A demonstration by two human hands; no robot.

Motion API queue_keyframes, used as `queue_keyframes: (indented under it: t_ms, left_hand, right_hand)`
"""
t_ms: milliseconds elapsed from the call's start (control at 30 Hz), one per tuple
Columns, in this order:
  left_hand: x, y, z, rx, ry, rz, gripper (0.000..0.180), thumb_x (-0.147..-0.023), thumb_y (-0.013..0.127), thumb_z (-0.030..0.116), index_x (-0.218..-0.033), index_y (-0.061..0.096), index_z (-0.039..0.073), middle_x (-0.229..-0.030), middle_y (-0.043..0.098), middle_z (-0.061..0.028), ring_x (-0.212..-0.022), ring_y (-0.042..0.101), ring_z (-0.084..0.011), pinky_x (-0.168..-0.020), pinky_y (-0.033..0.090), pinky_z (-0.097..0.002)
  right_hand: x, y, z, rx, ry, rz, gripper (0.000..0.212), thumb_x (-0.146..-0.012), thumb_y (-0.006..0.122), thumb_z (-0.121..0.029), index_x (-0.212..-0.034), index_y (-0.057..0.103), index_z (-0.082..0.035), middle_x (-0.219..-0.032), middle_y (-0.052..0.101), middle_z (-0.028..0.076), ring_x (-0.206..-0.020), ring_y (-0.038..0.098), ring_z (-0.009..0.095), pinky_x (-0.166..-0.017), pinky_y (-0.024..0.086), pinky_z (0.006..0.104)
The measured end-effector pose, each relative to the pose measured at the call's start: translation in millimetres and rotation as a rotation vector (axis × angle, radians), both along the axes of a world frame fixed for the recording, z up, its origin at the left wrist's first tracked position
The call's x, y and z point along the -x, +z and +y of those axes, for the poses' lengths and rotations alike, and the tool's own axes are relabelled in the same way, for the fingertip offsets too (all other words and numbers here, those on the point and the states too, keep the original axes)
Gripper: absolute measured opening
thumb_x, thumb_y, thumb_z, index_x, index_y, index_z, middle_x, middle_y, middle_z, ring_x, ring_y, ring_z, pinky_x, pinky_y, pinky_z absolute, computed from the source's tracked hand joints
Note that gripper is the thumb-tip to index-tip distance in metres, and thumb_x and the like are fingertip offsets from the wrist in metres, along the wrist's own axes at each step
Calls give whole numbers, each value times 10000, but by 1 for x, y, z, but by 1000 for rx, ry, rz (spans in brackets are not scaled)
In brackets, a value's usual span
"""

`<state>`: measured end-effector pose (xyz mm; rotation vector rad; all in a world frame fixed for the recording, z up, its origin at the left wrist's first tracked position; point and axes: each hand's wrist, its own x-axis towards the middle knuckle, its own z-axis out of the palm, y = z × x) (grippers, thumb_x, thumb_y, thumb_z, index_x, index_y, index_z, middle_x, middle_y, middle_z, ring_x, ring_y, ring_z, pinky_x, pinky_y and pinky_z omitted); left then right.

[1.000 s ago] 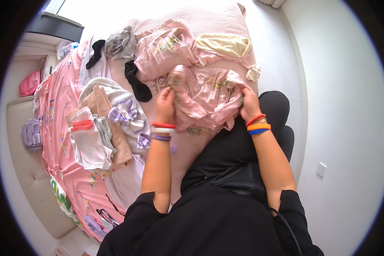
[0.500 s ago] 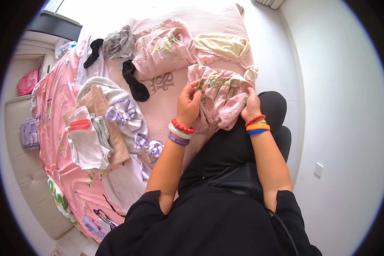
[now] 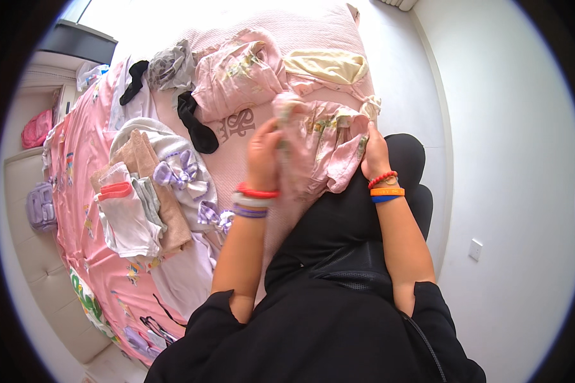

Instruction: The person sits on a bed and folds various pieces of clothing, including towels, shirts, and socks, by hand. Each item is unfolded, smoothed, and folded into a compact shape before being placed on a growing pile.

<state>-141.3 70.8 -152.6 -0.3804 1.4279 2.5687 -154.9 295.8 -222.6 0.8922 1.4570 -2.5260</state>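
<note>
A pink floral garment (image 3: pixel 331 143) is stretched between my hands over the bed's edge and my lap. My left hand (image 3: pixel 262 156), blurred by motion, is closed on its left side, where a strip of cloth rises and smears. My right hand (image 3: pixel 375 153) grips the opposite edge, with the thumb along the cloth. Just beyond lies a larger pink floral garment (image 3: pixel 241 75), bunched on the bed. A pale yellow cloth (image 3: pixel 329 66) rests to the right of it. Left of my left hand sits a black sock (image 3: pixel 198 124).
Left on the bed are a stack of folded clothes (image 3: pixel 128 217), a purple-and-white bow (image 3: pixel 179 171), another black sock (image 3: pixel 134 82) and a crumpled grey cloth (image 3: pixel 172 66). The pink quilted bed cover (image 3: pixel 316 32) ends on the right beside a pale floor and white wall (image 3: pixel 505 159).
My left hand has moved left and slightly down, drawing the garment's left side away from the rest. My right hand stays nearly in place on the right edge.
</note>
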Motion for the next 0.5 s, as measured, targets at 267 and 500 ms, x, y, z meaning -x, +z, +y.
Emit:
queue_keyframes:
  t_ms: [267,500]
  left_hand:
    - [-26,-28,84,1108,30,534,234,-843,578,96,-1059,568,6,-1017,562,-191,-980,528,-362,-896,414,-427]
    - [-26,-42,24,1183,-153,133,495,-815,687,222,-1180,464,-26,-1050,583,-211,-967,567,-360,-878,448,-418]
  right_hand:
    - [-11,22,1,0,225,84,421,-872,645,-304,-1163,537,-19,-1049,625,76,-887,617,166,-791,502,301]
    - [-18,25,-25,-933,323,231,424,-765,704,-101,-1139,546,22,-1035,657,195,-958,644,306,-820,481,350]
